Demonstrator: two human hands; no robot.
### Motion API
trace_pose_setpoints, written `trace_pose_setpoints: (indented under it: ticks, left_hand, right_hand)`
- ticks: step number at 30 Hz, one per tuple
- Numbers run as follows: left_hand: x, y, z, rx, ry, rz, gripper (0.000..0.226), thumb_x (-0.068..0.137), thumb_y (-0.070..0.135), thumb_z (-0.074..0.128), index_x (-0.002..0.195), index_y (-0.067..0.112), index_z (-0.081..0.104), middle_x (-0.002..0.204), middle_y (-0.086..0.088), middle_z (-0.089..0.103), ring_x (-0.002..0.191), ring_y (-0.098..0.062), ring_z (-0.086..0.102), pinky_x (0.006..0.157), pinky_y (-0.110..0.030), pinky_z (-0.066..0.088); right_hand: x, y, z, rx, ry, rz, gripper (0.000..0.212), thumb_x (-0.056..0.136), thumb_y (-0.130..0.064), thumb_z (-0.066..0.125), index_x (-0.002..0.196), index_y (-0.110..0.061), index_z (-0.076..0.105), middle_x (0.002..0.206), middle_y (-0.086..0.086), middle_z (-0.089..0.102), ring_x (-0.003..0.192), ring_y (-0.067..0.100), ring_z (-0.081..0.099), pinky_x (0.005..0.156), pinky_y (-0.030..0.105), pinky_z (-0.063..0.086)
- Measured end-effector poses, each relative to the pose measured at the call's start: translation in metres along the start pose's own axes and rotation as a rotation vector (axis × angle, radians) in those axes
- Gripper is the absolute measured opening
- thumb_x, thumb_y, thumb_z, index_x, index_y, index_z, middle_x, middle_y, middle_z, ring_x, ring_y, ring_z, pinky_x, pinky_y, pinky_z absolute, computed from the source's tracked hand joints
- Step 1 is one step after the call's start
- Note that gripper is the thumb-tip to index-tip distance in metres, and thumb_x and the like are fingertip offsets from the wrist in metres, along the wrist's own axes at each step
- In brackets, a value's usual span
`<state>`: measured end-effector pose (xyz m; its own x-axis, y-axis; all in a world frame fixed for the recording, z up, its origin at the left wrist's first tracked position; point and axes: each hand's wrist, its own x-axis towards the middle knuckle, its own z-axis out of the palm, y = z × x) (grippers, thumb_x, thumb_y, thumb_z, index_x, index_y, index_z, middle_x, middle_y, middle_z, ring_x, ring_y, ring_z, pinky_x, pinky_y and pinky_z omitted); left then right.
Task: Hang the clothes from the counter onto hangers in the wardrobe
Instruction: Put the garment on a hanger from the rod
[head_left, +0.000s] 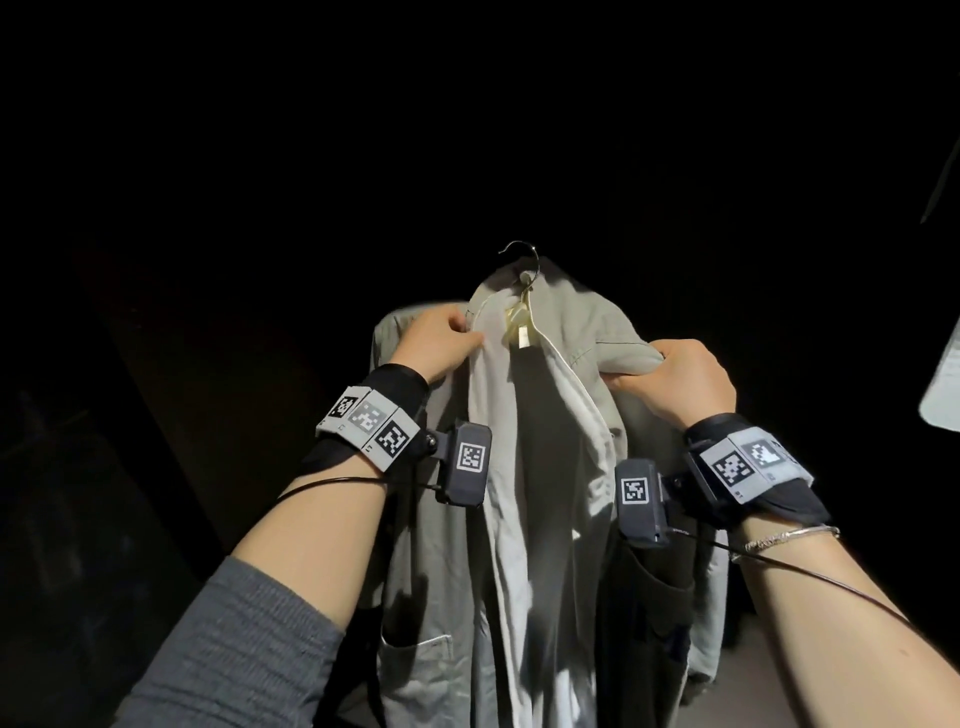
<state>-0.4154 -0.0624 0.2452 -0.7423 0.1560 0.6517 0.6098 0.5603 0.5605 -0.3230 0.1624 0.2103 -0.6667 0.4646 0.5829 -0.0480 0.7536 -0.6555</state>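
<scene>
While the left hand pinches the pale jacket by its front edge, the hanger sits inside the collar, and the right hand grips the shoulder, probably to settle it squarely.

The jacket was pale grey-green, its lining white; wristbands bore black-and-white checkered markers; sleeve grey.

A pale panel shows at the right edge; surroundings lie in darkness.
</scene>
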Motion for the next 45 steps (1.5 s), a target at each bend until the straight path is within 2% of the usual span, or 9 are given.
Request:
trace_pose_setpoints:
  ticks: [4, 8, 11, 14, 21, 26, 31, 39, 45]
  left_hand:
    - [0.013, 0.029, -0.005, 0.005, -0.462, 0.156, 0.023, 0.086, 0.028, 0.067, 0.082, 0.007, 0.06, 0.079, -0.003, 0.058, 0.079, -0.018, 0.053, 0.078, -0.034, 0.042]
    - [0.015, 0.054, 0.0, -0.183, -0.686, -0.027, 0.045, 0.082, 0.064, 0.053, 0.1, 0.024, 0.064, 0.104, 0.001, 0.066, 0.096, -0.016, 0.06, 0.088, -0.032, 0.044]
    - [0.021, 0.063, 0.014, -0.208, -0.531, 0.011, 0.049, 0.08, 0.067, 0.055, 0.094, 0.022, 0.071, 0.085, 0.005, 0.07, 0.079, -0.012, 0.064, 0.069, -0.02, 0.047]
    - [0.028, 0.06, 0.029, -0.266, -0.321, 0.057, 0.02, 0.087, 0.026, 0.065, 0.096, 0.009, 0.067, 0.084, 0.0, 0.065, 0.076, -0.013, 0.059, 0.064, -0.014, 0.043]
    - [0.05, 0.037, 0.039, -0.474, -0.105, 0.005, 0.025, 0.082, 0.002, 0.048, 0.101, -0.005, 0.064, 0.088, -0.021, 0.062, 0.08, -0.03, 0.059, 0.075, -0.035, 0.045]
    - [0.065, 0.044, 0.038, -0.454, -0.078, 0.058, 0.045, 0.068, 0.019, 0.046, 0.104, -0.003, 0.06, 0.103, -0.026, 0.066, 0.099, -0.04, 0.063, 0.092, -0.053, 0.05]
    - [0.079, 0.056, 0.035, -0.416, -0.133, 0.075, 0.036, 0.082, 0.009, 0.048, 0.115, 0.001, 0.057, 0.113, -0.014, 0.065, 0.106, -0.026, 0.062, 0.1, -0.047, 0.047]
    - [0.059, 0.063, 0.036, -0.466, -0.277, 0.094, 0.034, 0.087, -0.01, 0.04, 0.114, -0.001, 0.06, 0.115, -0.016, 0.065, 0.108, -0.027, 0.061, 0.099, -0.036, 0.047]
    - [0.061, 0.054, 0.029, -0.416, -0.296, 0.06, 0.035, 0.075, 0.015, 0.056, 0.106, 0.002, 0.066, 0.106, -0.02, 0.069, 0.104, -0.034, 0.065, 0.098, -0.048, 0.049]
  right_hand:
    - [0.015, -0.013, -0.009, 0.011, 0.045, -0.007, 0.035, 0.064, -0.049, 0.075, 0.082, -0.02, 0.066, 0.077, -0.003, 0.065, 0.074, 0.019, 0.062, 0.063, 0.028, 0.044]
    - [0.025, -0.027, -0.009, -0.008, 0.076, -0.013, 0.035, 0.066, -0.049, 0.073, 0.079, -0.017, 0.066, 0.074, -0.001, 0.065, 0.068, 0.018, 0.06, 0.059, 0.027, 0.042]
    - [0.034, -0.032, -0.009, -0.013, 0.09, -0.02, 0.036, 0.065, -0.051, 0.074, 0.081, -0.019, 0.066, 0.074, -0.003, 0.064, 0.069, 0.017, 0.06, 0.06, 0.027, 0.043]
    - [0.043, -0.03, -0.009, -0.016, 0.065, -0.041, 0.035, 0.065, -0.052, 0.075, 0.076, -0.021, 0.064, 0.072, -0.003, 0.064, 0.067, 0.015, 0.059, 0.057, 0.027, 0.042]
    - [0.057, -0.04, -0.007, 0.198, -0.112, -0.285, 0.025, 0.08, -0.029, 0.072, 0.08, -0.004, 0.07, 0.071, 0.007, 0.067, 0.063, 0.014, 0.057, 0.057, 0.025, 0.043]
    - [0.057, -0.045, -0.022, 0.496, -0.261, -0.263, 0.015, 0.086, -0.022, 0.064, 0.075, -0.013, 0.07, 0.069, -0.003, 0.07, 0.062, 0.008, 0.064, 0.056, 0.015, 0.048]
    - [0.056, -0.051, -0.03, 0.707, -0.291, -0.139, 0.021, 0.085, -0.025, 0.065, 0.081, -0.005, 0.072, 0.071, 0.004, 0.071, 0.059, 0.012, 0.065, 0.058, 0.02, 0.052]
    - [0.04, -0.051, -0.015, 0.745, -0.073, 0.005, 0.023, 0.084, -0.026, 0.068, 0.071, -0.006, 0.067, 0.069, 0.002, 0.066, 0.062, 0.014, 0.061, 0.06, 0.024, 0.046]
    - [0.048, -0.07, -0.005, 0.712, 0.022, 0.009, 0.042, 0.083, -0.028, 0.069, 0.087, 0.013, 0.064, 0.079, 0.009, 0.059, 0.074, 0.018, 0.056, 0.068, 0.029, 0.042]
